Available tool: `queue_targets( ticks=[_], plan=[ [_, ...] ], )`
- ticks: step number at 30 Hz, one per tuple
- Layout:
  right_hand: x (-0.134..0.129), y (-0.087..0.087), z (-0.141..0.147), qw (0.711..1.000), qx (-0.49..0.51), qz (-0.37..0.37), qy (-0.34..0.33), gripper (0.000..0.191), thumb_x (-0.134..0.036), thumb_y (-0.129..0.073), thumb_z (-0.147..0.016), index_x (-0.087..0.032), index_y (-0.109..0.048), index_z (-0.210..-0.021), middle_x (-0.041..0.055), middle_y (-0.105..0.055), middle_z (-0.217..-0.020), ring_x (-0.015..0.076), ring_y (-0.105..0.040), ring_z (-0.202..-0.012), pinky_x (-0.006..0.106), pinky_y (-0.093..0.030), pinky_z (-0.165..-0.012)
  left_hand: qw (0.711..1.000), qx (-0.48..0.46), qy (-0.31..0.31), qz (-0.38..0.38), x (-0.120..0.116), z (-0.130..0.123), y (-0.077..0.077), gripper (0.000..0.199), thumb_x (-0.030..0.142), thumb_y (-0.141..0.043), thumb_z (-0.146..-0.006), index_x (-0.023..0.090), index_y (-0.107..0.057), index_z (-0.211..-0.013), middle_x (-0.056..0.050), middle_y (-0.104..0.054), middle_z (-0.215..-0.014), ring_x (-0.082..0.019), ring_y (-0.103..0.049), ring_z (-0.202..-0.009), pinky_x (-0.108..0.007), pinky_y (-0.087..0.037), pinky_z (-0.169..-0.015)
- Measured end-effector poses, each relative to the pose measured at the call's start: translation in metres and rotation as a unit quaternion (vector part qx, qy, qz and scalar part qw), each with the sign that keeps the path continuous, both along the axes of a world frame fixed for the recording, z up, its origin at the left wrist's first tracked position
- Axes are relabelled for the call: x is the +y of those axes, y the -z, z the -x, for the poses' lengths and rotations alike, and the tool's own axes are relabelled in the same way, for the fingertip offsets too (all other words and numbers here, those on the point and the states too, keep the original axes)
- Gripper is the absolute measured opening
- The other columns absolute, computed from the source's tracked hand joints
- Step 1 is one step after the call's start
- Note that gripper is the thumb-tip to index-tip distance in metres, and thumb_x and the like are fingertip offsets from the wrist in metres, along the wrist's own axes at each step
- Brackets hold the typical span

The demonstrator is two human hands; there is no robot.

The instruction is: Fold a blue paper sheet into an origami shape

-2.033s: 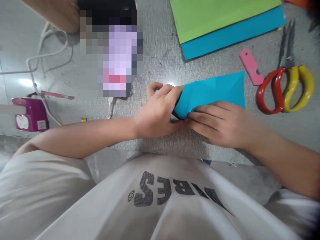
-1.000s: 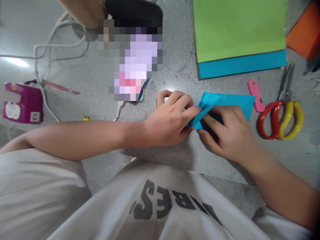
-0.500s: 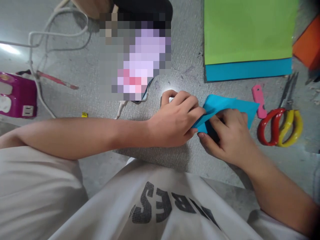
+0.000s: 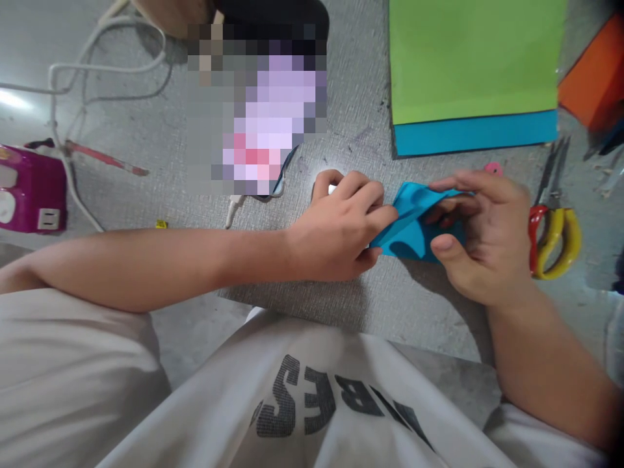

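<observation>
A folded piece of blue paper (image 4: pixel 409 227) lies on the grey textured table, its upper layer lifted toward the right. My left hand (image 4: pixel 344 224) is closed on the paper's left end, the fingers curled, with a small white thing showing beneath them. Over the paper's right part is my right hand (image 4: pixel 487 234), its thumb and fingers apart. The fingers touch or nearly touch the raised edge and hide some of the paper.
Green paper (image 4: pixel 478 62) lies over a blue sheet (image 4: pixel 475 133) at the upper right, near orange paper (image 4: pixel 595 78). Right of my right hand are scissors (image 4: pixel 556 240) and a pink tool (image 4: pixel 493 169). A blurred-out phone (image 4: pixel 277 117), cables and a purple socket box (image 4: pixel 34 188) are leftward.
My right hand has moved right and up, its fingers spreading apart. The blue paper's upper layer has shifted with it. My left hand has hardly moved. The pink tool is now mostly covered.
</observation>
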State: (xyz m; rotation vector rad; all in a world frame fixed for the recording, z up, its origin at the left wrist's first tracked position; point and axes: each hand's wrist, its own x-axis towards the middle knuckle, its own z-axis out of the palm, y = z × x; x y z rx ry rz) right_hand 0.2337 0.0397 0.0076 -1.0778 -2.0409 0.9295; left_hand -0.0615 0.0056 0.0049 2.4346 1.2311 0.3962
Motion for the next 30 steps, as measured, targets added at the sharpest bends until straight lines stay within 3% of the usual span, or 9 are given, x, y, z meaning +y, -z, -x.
queue_targets(
  ticks=[2,5,8,11,15,19,25,30],
  plan=[
    [0.006,-0.005,-0.004,0.998,-0.052,-0.035,-0.012,0.056,-0.079,-0.087,-0.113,-0.044,-0.089,-0.157,0.0146,-0.087,-0.148,0.0318,-0.082,-0.103,0.050,-0.068,-0.084,1.000,-0.006,0.007,-0.002,0.001,0.002,0.001,0.042,0.029,-0.085,-0.108,0.023,-0.080,-0.149,-0.021,-0.073,-0.150,-0.048,-0.059,-0.146,-0.070,-0.043,-0.121],
    [0.011,-0.016,-0.012,0.996,-0.080,0.001,-0.027,0.043,-0.077,-0.083,-0.117,-0.038,-0.095,-0.130,0.0134,-0.091,-0.125,0.0326,-0.084,-0.102,0.046,-0.065,-0.077,0.999,-0.023,0.027,-0.005,0.002,0.007,0.003,0.040,0.027,-0.085,-0.106,0.026,-0.081,-0.145,-0.019,-0.073,-0.149,-0.048,-0.059,-0.146,-0.072,-0.043,-0.120],
    [0.007,-0.027,-0.018,0.994,-0.054,0.077,-0.063,0.041,-0.078,-0.086,-0.116,-0.038,-0.095,-0.122,0.0096,-0.093,-0.114,0.0303,-0.085,-0.094,0.044,-0.063,-0.074,0.997,-0.038,0.066,0.000,0.004,0.015,0.002,0.038,0.027,-0.083,-0.105,0.028,-0.082,-0.144,-0.017,-0.073,-0.148,-0.047,-0.060,-0.145,-0.073,-0.044,-0.119],
    [-0.002,-0.034,-0.018,0.989,-0.038,0.112,-0.094,0.032,-0.068,-0.085,-0.121,-0.039,-0.097,-0.118,0.0054,-0.093,-0.109,0.0271,-0.086,-0.090,0.042,-0.062,-0.072,0.992,-0.046,0.114,0.011,0.005,0.021,0.000,0.038,0.027,-0.082,-0.105,0.030,-0.084,-0.143,-0.015,-0.074,-0.147,-0.046,-0.061,-0.147,-0.074,-0.044,-0.122],
    [-0.013,-0.042,-0.010,0.989,-0.047,0.127,-0.061,0.025,-0.048,-0.083,-0.124,-0.037,-0.096,-0.106,0.0024,-0.093,-0.106,0.0242,-0.085,-0.089,0.041,-0.059,-0.070,0.985,-0.060,0.160,0.031,0.007,0.023,-0.002,0.037,0.024,-0.082,-0.104,0.032,-0.085,-0.140,-0.011,-0.078,-0.149,-0.043,-0.064,-0.149,-0.075,-0.044,-0.128],
    [-0.018,-0.046,0.002,0.985,-0.063,0.160,-0.020,0.031,-0.051,-0.094,-0.116,-0.033,-0.091,-0.092,0.0026,-0.093,-0.106,0.0264,-0.084,-0.091,0.044,-0.061,-0.074,0.978,-0.088,0.181,0.049,0.010,0.027,-0.001,0.034,0.027,-0.083,-0.104,0.033,-0.084,-0.137,-0.009,-0.081,-0.149,-0.043,-0.066,-0.151,-0.078,-0.043,-0.135],
    [-0.029,-0.039,0.004,0.974,-0.123,0.192,0.007,0.032,-0.061,-0.097,-0.112,-0.036,-0.093,-0.092,-0.0003,-0.090,-0.091,0.0254,-0.080,-0.075,0.045,-0.058,-0.064,0.970,-0.090,0.209,0.088,0.016,0.032,-0.002,0.031,0.036,-0.082,-0.105,0.035,-0.089,-0.135,-0.010,-0.080,-0.145,-0.044,-0.064,-0.150,-0.083,-0.039,-0.137],
    [-0.030,-0.021,0.005,0.977,-0.088,0.181,0.075,0.027,-0.059,-0.108,-0.101,-0.035,-0.095,-0.098,-0.0007,-0.084,-0.083,0.0222,-0.073,-0.066,0.041,-0.054,-0.055,0.974,-0.048,0.196,0.098,0.018,0.028,-0.004,0.025,0.042,-0.083,-0.109,0.037,-0.087,-0.133,-0.010,-0.080,-0.149,-0.046,-0.063,-0.152,-0.082,-0.039,-0.135]
  ],
)
